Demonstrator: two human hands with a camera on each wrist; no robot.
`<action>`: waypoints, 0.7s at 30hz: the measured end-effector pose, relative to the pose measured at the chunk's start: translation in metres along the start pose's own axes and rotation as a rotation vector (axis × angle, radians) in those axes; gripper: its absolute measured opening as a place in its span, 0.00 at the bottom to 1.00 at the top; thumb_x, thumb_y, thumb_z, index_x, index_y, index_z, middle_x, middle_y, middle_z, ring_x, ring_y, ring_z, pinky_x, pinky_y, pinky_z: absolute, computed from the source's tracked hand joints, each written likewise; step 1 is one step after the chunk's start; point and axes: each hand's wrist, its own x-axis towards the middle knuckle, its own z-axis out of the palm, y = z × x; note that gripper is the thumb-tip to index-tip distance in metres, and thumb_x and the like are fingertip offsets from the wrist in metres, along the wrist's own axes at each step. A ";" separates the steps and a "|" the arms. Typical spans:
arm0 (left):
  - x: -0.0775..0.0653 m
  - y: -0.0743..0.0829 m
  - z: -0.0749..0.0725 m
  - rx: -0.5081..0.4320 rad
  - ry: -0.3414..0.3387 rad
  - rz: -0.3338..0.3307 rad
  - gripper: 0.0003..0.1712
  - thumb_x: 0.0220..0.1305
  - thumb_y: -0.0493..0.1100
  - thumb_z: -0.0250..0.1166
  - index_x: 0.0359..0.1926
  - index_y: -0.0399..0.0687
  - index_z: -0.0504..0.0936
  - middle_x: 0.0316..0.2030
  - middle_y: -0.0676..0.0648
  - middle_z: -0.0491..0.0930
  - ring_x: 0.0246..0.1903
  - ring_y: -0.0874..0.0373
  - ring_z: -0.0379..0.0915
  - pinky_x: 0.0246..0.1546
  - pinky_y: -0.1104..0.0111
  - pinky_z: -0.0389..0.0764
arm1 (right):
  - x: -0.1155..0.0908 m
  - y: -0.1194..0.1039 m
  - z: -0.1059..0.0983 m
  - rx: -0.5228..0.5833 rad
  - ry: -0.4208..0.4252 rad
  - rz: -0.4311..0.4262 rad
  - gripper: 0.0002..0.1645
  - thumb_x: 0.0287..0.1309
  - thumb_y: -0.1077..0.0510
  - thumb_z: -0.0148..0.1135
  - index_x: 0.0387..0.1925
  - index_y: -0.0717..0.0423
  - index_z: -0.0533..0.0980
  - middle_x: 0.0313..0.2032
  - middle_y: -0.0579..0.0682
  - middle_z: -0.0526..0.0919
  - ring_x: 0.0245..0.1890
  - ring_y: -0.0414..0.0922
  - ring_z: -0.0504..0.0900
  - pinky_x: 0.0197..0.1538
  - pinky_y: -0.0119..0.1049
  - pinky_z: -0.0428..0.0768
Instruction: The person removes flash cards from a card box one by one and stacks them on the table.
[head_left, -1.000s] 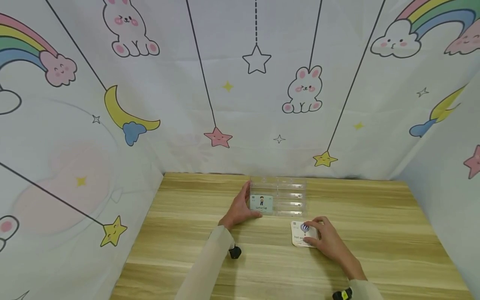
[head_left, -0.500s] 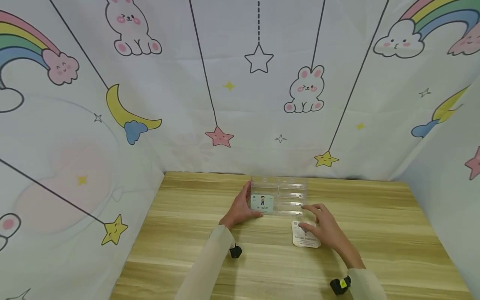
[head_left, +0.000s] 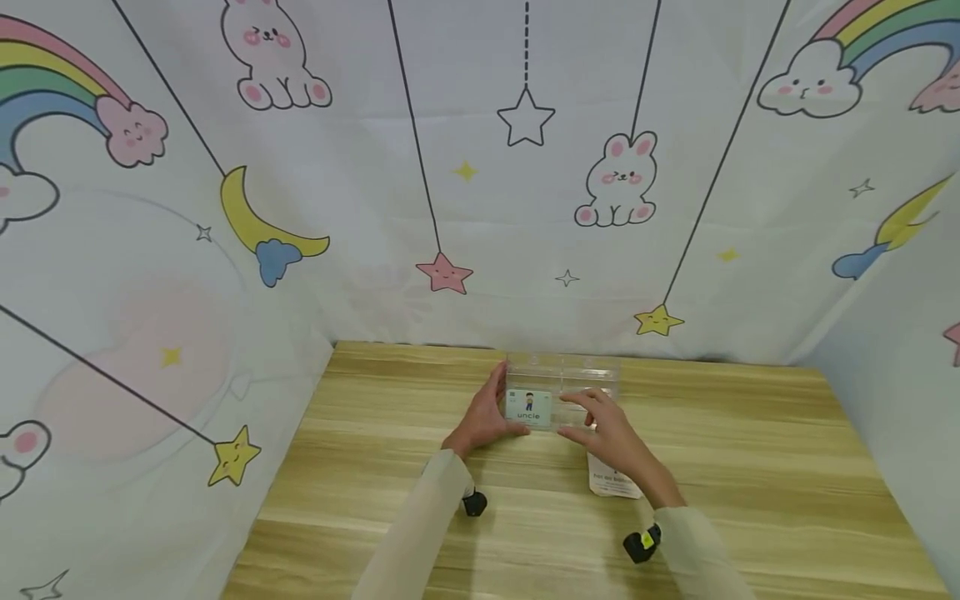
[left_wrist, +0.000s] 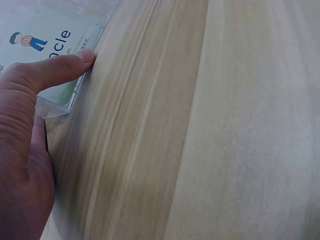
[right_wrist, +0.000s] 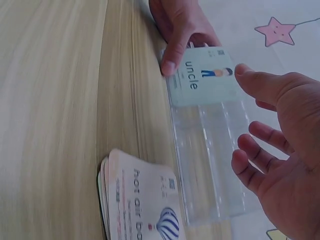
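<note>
A clear plastic card holder [head_left: 590, 374] with several slots lies on the table near the back wall. In its left front slot shows a pale green "uncle" card [head_left: 538, 410] with a figure printed on it. My left hand [head_left: 486, 421] grips the holder's left end, thumb on the near edge by the card. Just right of that card, my right hand [head_left: 613, 433] hovers over the holder with thumb and fingers apart and nothing between them. Partly under my right hand in the head view lies a stack of "hot air balloon" cards [right_wrist: 142, 195], beside the holder's near side.
The wood-grain table [head_left: 375, 467] runs back to a white cloth wall [head_left: 510, 208] printed with rabbits, stars and moons. More cloth hangs at both sides. A black camera [head_left: 641, 543] sits on the right wrist and another [head_left: 474, 503] on the left.
My right hand has left the card stack and moved up and left to the holder, beside the "uncle" card. The left hand has kept its grip on the holder.
</note>
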 end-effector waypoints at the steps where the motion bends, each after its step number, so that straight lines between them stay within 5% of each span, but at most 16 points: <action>1: 0.000 0.000 0.000 -0.001 0.000 0.005 0.76 0.46 0.41 0.87 0.84 0.53 0.41 0.80 0.44 0.53 0.77 0.50 0.55 0.74 0.64 0.63 | 0.003 0.000 0.003 -0.001 0.003 -0.013 0.31 0.63 0.53 0.74 0.66 0.55 0.78 0.57 0.55 0.78 0.34 0.43 0.72 0.34 0.35 0.76; 14: 0.001 -0.001 0.002 -0.018 0.008 0.016 0.75 0.46 0.39 0.87 0.84 0.52 0.43 0.80 0.44 0.54 0.76 0.54 0.55 0.74 0.65 0.63 | 0.022 -0.004 0.026 0.064 0.012 -0.060 0.25 0.63 0.56 0.75 0.59 0.60 0.82 0.63 0.60 0.77 0.35 0.43 0.78 0.38 0.47 0.83; 21: 0.001 0.000 0.001 -0.005 0.007 0.009 0.75 0.46 0.38 0.86 0.84 0.52 0.42 0.80 0.44 0.53 0.77 0.54 0.54 0.74 0.66 0.63 | 0.027 -0.002 0.033 0.073 0.036 -0.102 0.20 0.62 0.58 0.75 0.54 0.61 0.84 0.55 0.55 0.82 0.32 0.41 0.78 0.36 0.36 0.82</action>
